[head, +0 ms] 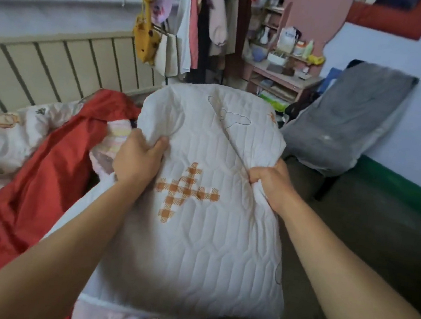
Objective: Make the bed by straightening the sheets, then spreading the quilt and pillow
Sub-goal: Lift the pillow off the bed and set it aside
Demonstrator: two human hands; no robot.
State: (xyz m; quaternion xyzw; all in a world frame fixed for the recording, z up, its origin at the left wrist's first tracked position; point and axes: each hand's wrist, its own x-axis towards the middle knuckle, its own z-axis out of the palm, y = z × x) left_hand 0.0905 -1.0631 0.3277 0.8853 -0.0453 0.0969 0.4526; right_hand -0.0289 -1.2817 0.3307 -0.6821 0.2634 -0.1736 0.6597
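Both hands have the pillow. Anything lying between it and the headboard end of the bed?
Yes. A crumpled red cloth lies across the floral bedding between the pillow and the headboard, with pink striped fabric beside it.

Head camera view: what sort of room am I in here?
Most likely a lived-in bedroom: it shows a slatted headboard at the bed's end, hanging clothes beyond it, and a quilted pillow gripped by the left hand and right hand.
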